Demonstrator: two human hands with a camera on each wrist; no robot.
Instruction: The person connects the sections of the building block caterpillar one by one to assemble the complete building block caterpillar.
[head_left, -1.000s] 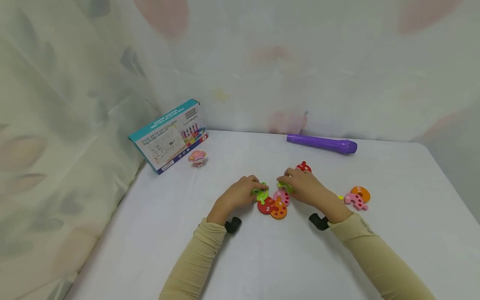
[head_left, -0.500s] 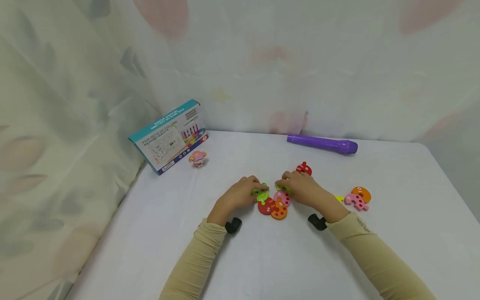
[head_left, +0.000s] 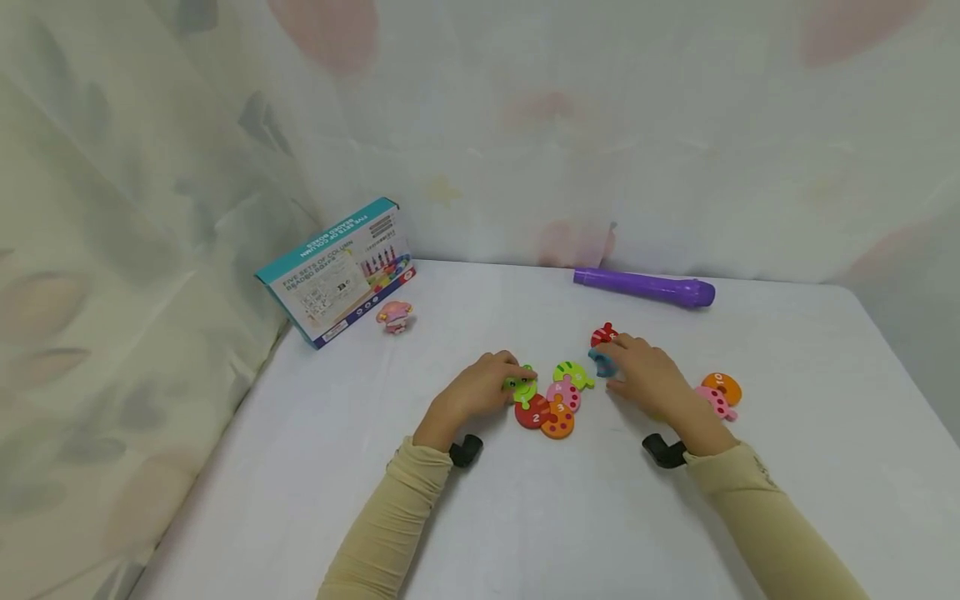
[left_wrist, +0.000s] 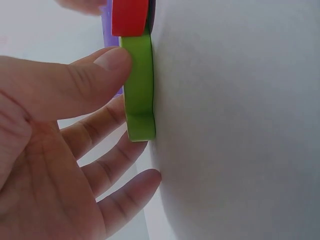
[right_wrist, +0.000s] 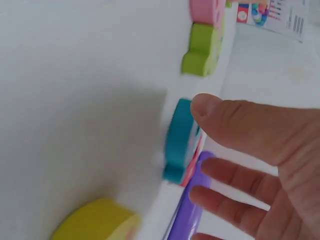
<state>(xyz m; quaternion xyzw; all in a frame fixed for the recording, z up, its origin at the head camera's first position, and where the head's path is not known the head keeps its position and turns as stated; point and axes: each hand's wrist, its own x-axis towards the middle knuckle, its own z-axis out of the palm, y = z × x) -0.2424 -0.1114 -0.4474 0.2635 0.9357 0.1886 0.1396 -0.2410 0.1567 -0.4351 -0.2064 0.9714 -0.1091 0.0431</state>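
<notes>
My left hand (head_left: 487,383) pinches a green caterpillar-head puzzle piece (head_left: 522,388) with a smiling face, flat on the white table. Joined to it in a curved chain are a red piece marked 2 (head_left: 528,414), an orange piece marked 3 (head_left: 557,423), a pink piece (head_left: 562,392) and a striped green piece (head_left: 568,373). Right of the chain, my right hand (head_left: 648,379) holds a blue puzzle piece (right_wrist: 179,140) at its edge, thumb against it; the index finger is hidden in the right wrist view. A red striped piece (head_left: 602,333) lies just beyond these fingers.
To the right lie an orange piece marked 10 (head_left: 723,387) and a pink dotted piece (head_left: 718,402). A yellow piece (right_wrist: 97,222) sits under the right hand. At the back are a purple toy microphone (head_left: 645,287), a pink figurine (head_left: 394,317) and a tilted cardboard box (head_left: 341,275).
My right hand has let go of the striped green piece, which now shows at the chain's end, and moved right to the blue piece. The left hand has stayed in place.
</notes>
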